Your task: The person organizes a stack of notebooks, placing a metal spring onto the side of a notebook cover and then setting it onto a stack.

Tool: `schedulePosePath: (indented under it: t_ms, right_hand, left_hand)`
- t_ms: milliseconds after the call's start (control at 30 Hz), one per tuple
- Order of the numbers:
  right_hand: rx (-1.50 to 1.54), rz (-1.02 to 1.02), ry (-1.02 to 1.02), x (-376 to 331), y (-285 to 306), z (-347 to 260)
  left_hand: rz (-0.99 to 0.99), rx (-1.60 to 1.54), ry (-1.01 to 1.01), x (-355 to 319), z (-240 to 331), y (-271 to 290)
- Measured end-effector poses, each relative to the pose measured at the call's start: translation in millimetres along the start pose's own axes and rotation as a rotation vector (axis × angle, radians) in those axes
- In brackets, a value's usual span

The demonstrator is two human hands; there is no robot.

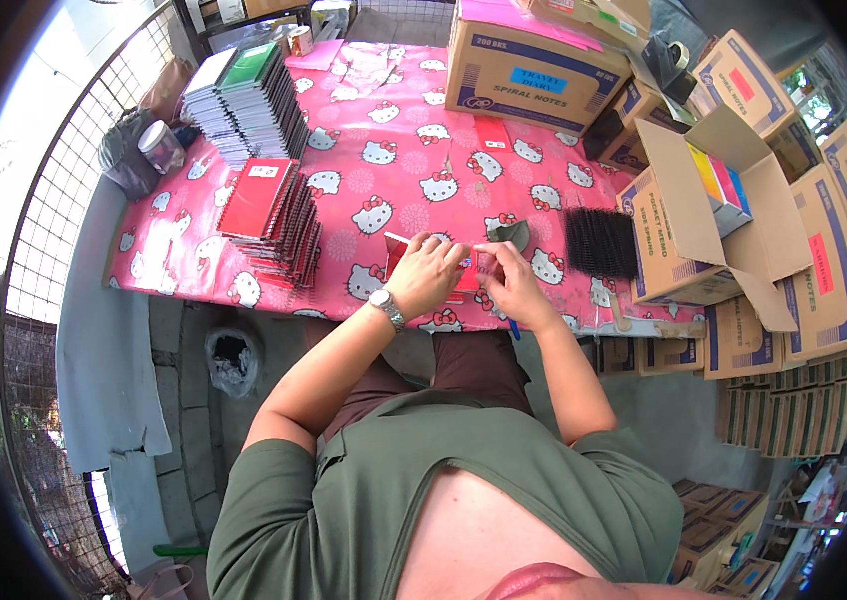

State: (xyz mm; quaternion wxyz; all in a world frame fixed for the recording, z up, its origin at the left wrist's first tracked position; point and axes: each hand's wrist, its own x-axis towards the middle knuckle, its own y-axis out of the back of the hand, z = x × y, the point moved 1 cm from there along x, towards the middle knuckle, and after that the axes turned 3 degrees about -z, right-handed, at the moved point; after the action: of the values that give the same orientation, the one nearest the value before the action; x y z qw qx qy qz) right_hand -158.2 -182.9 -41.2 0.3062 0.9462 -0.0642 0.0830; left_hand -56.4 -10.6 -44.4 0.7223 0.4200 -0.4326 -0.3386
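Both hands work on a small red notebook lying at the near edge of a table with a pink cartoon-cat cloth. My left hand, a watch on its wrist, presses down on the notebook's cover. My right hand pinches the notebook's right edge, where a black spiral seems to sit. A dark tool lies just behind my right hand. A bundle of black spiral bindings rests to the right.
A stack of red spiral notebooks stands to the left, and a taller pile of white and green ones behind it. Cardboard boxes crowd the back and right; one open box holds coloured pads. A jar sits far left.
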Motion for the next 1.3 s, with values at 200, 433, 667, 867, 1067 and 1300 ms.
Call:
schedulePosePath:
  t_ms: [200, 433, 667, 867, 1067, 1300]
  right_hand:
    - [-0.037, -0.090, -0.034, 9, 0, -26]
    - [-0.672, 0.147, -0.060, 37, 13, 137]
    - [0.831, -0.451, -0.099, 54, 31, 19]
    - [1.126, -0.567, -0.064, 40, 35, 26]
    - [0.843, -0.500, -0.017, 42, 34, 21]
    - [0.540, -0.475, -0.163, 54, 31, 27]
  left_hand:
    - [-0.024, 0.025, 0.005, -8, -4, 4]
    - [0.024, -0.002, -0.033, -1, -12, -6]
    - [0.049, 0.071, 0.216, -30, -27, 1]
    - [0.037, -0.069, 0.106, -15, -20, 0]
    - [0.010, -0.096, 0.115, -10, -25, 10]
    - [0.019, -0.152, 0.132, -13, -34, 10]
